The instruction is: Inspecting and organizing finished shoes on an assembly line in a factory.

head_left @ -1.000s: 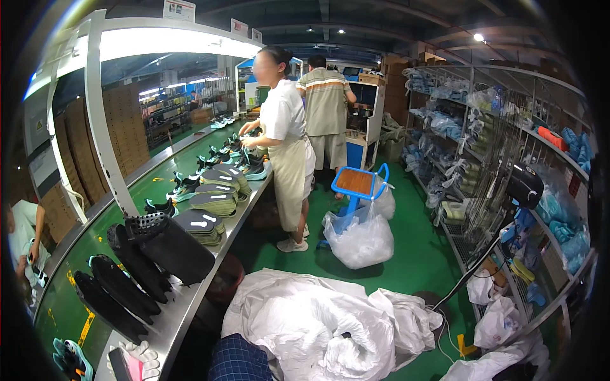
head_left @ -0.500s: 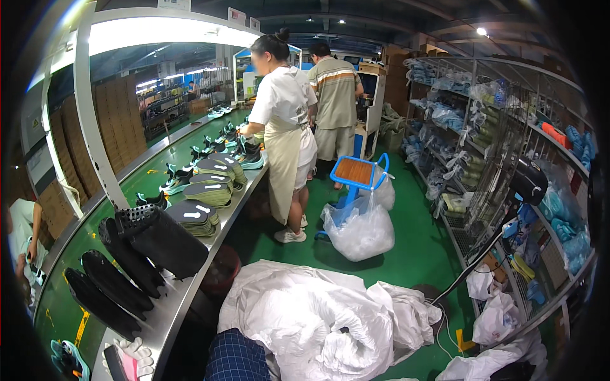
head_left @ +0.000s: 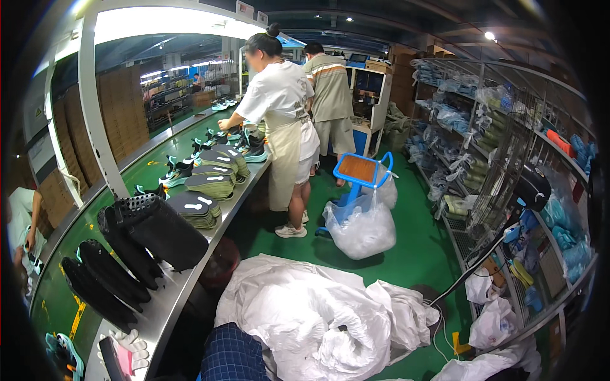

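Neither my left hand nor my right hand shows. A dark blue checked cloth [head_left: 234, 355], perhaps clothing over my leg, is at the lower edge. To its left, white gloves [head_left: 135, 346] with a pink patch lie on the metal bench edge beside a dark flat object [head_left: 111, 359]. Several black curved pads [head_left: 98, 289] stand on edge along the bench, next to a black perforated piece [head_left: 162, 232]. Beyond them are stacks of dark insoles [head_left: 194, 206] with white marks. A black and turquoise shoe [head_left: 63, 355] sits at the lower left on the green belt.
A large white sack [head_left: 298, 317] lies on the green floor before me. A blue cart [head_left: 359, 168] with a clear bag [head_left: 361, 228] stands beyond. Two people stand along the line, one in an apron [head_left: 279, 152]. Wire shelves [head_left: 473, 127] and a fan [head_left: 530, 187] line the right.
The view has shifted slightly. The person in the apron has stretched an arm further over the belt toward the shoes. Bench items and the white sack keep their places.
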{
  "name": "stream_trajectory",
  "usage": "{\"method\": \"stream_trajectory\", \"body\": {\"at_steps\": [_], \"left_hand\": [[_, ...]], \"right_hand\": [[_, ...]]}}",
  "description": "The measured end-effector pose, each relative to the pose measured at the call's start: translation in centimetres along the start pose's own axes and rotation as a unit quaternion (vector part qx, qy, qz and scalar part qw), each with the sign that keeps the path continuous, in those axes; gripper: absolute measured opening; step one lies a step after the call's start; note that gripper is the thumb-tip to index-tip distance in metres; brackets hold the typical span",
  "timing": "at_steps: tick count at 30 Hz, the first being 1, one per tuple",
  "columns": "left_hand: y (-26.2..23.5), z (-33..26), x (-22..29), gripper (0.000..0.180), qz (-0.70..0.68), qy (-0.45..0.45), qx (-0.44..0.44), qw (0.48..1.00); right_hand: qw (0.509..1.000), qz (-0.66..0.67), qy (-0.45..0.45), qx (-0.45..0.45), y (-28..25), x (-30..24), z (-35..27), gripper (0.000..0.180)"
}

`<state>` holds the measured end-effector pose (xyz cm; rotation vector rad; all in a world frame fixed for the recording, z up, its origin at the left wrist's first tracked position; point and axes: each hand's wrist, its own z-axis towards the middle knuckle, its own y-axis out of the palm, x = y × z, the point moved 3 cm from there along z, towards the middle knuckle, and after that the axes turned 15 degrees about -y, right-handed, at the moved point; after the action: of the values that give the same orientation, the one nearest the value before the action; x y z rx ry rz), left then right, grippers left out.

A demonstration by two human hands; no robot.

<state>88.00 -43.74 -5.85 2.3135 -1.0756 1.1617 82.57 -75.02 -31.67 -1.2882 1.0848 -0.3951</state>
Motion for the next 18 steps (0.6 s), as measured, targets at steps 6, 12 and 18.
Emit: {"method": "stream_trajectory", "body": {"at_steps": [6,12,18], "left_hand": [[-0.1,0.3,-0.5,0.042,0.002,-0.025,-0.006,1.000],[-0.1,0.5,-0.6,0.045,0.003,-0.034,-0.011,0.999],[0.1,0.6,-0.9,0.047,0.001,-0.037,-0.013,0.999]], "right_hand": [[1.000,0.015,-0.022,-0.003,0.7,0.1,0.9,0.066],[0.999,0.030,-0.035,-0.003,1.4,0.1,1.3,0.066],[0.998,0.045,-0.047,0.000,1.9,0.1,1.5,0.066]]}}
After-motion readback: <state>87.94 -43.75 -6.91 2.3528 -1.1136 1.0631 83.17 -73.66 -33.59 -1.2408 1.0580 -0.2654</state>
